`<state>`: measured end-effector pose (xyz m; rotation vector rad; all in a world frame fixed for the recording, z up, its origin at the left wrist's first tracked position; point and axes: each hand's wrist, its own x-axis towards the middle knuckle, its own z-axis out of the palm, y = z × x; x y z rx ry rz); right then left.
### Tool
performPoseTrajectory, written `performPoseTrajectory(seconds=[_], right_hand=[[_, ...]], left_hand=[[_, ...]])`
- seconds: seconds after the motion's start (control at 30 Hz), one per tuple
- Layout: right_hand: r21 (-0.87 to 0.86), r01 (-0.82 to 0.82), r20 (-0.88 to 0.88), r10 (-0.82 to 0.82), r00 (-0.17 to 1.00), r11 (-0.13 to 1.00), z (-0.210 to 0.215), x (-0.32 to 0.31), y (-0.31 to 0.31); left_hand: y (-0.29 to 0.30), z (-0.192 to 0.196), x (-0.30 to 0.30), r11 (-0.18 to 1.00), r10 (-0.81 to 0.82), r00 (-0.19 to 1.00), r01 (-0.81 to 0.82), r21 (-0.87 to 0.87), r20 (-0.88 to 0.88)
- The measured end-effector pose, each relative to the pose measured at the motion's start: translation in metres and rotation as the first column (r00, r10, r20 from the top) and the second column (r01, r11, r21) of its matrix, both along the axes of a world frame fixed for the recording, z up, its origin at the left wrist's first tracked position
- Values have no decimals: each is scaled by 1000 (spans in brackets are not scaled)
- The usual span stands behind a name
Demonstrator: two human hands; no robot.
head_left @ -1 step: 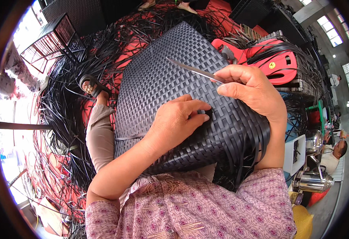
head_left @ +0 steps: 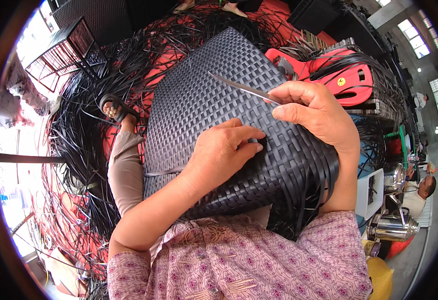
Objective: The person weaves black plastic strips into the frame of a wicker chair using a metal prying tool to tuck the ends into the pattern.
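On woven panel [head_left: 204, 110]: L hand [head_left: 224, 150] still pinching strip, R hand [head_left: 314, 112] grip still clenched on blade [head_left: 241, 88]; nothing shifted.

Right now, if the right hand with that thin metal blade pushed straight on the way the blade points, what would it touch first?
Probably the black woven panel. The right hand aims the thin metal blade up-left, low across the weave; how far the tip stands above it is unclear.

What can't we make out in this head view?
- Left hand fingertips: curled into the black woven panel, grip unclear.
- Metal blade: handle buried in the right hand.
- Panel's near edge: behind the forearms and sleeves.
- Metal kettle: bent and small near the fisheye rim.
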<state>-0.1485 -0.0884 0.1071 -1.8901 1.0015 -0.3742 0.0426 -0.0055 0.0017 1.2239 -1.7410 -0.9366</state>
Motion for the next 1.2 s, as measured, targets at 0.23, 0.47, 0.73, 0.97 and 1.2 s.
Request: performPoseTrajectory(seconds=[0.23, 0.47, 0.73, 0.97, 1.2], right_hand=[[34, 5, -17, -4, 1000, 999, 1, 0, -1], [86, 14, 62, -19, 998, 996, 2, -4, 1], [76, 0, 24, -2, 1000, 997, 6, -3, 3], [44, 53, 87, -56, 995, 998, 7, -3, 7], [-19, 143, 212, -136, 968, 990, 3, -6, 7]], left_hand=[[-11, 0, -3, 993, -23, 998, 30, -110, 59], [-7, 1, -10, 982, -41, 999, 40, -182, -3], [-5, 1, -12, 975, -54, 998, 47, -217, -28], [-18, 13, -4, 979, -165, 943, 193, 69, -288], [-29, -3, -7, 917, -184, 691, 376, 130, -699]])
